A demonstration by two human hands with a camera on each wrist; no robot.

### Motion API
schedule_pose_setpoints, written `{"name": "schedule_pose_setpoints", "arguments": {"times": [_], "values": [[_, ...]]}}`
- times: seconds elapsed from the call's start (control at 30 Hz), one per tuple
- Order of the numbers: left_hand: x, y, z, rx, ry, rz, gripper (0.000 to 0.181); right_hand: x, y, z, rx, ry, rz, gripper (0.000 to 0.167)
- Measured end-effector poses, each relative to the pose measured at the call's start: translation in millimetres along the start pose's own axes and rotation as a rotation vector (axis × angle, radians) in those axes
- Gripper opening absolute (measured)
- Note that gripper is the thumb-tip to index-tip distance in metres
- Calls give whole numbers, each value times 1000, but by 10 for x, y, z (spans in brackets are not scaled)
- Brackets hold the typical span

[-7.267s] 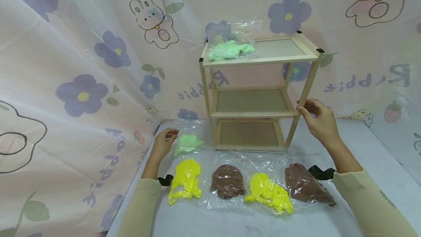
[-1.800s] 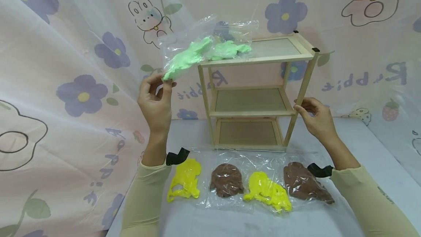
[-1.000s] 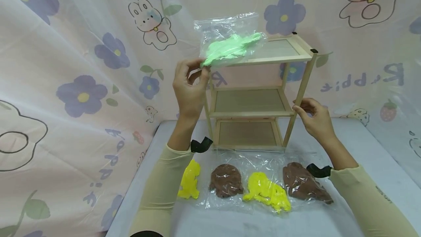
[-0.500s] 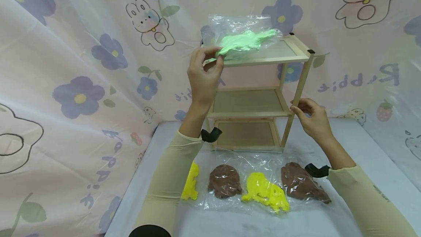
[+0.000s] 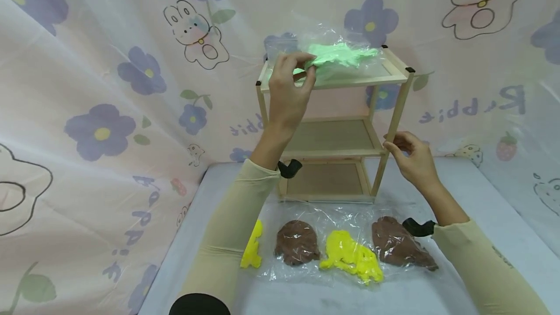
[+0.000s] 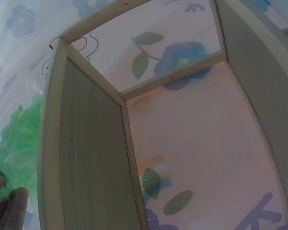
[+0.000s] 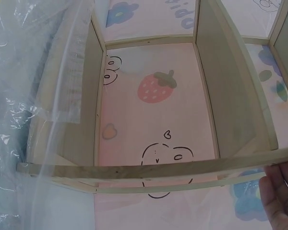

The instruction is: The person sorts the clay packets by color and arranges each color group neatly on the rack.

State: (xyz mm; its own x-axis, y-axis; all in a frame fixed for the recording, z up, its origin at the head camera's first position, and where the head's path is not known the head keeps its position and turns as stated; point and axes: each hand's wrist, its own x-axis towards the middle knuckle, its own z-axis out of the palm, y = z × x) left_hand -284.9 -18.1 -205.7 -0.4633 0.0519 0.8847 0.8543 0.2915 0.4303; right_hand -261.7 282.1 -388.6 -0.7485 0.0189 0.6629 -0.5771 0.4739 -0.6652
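Observation:
My left hand pinches the near left corner of a clear zip bag with a flat, light green clay-like piece inside. The bag is over the top tier of a three-tier wooden shelf rack; whether it touches the tier I cannot tell. Behind it, a second green bag is mostly hidden. In the left wrist view, fingertips hold the green bag beside the rack's frame. My right hand grips the rack's right front post between thumb and fingers, near the middle tier.
In front of the rack, clear bags lie in a row on the white-covered table: a yellow piece partly behind my left sleeve, a round brown piece, another yellow piece and a brown wedge. A patterned curtain hangs behind.
My left hand has taken the second green bag from the table left of the rack, raised it, and carried it right over the top tier, lowering it slightly. My right hand stays on the post.

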Motion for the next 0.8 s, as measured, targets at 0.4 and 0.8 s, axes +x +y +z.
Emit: {"name": "schedule_pose_setpoints", "arguments": {"times": [0.4,0.8], "values": [[143,-4,146,34,-99,-18,15,-4,37,7,-12,9,21,24],[180,-14,268,68,-144,-24,15,-2,15,2,-3,1,30,24]]}}
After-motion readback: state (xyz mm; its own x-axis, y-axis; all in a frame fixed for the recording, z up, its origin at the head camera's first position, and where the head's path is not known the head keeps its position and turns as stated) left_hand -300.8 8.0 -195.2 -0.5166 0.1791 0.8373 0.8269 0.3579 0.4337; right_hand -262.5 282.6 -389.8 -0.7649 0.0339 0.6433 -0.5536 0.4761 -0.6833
